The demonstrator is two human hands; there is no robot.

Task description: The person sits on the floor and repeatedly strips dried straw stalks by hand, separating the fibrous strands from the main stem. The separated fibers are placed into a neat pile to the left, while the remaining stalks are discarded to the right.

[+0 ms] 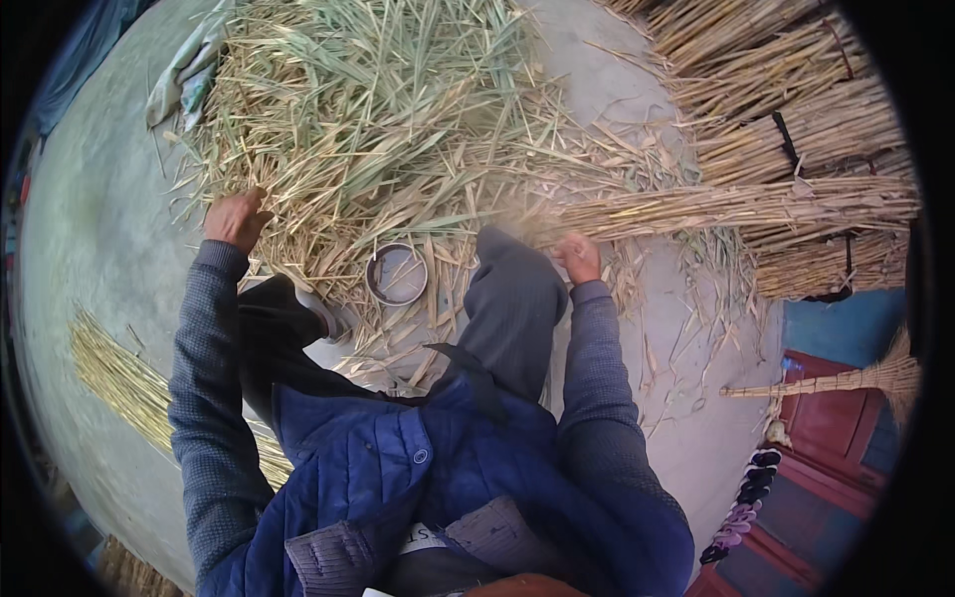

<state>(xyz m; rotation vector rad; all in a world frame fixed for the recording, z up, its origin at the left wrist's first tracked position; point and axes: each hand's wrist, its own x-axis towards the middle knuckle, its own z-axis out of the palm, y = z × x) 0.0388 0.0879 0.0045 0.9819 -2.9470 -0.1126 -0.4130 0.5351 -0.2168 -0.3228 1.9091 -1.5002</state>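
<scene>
Curled fingers of my left hand (236, 219) touch the left edge of a big loose heap of green and tan straw leaves (368, 109). What they grip, if anything, is lost among the straw. My right hand (579, 259) is closed beside my raised knee, just below the near end of a long bundle of dry stalks (686, 211). Whether it holds some of those stalks is hidden. Between my feet, a dark-rimmed ring (370, 277) lies on the scattered leaves, with bare floor seen through or inside it.
Several tied stalk bundles (836, 129) are stacked at the right. A loose sheaf of thin yellow stalks (129, 373) lies on the floor at left. A broom (826, 381) stands out near the red door (831, 423), and a cloth (194, 70) rests by the heap.
</scene>
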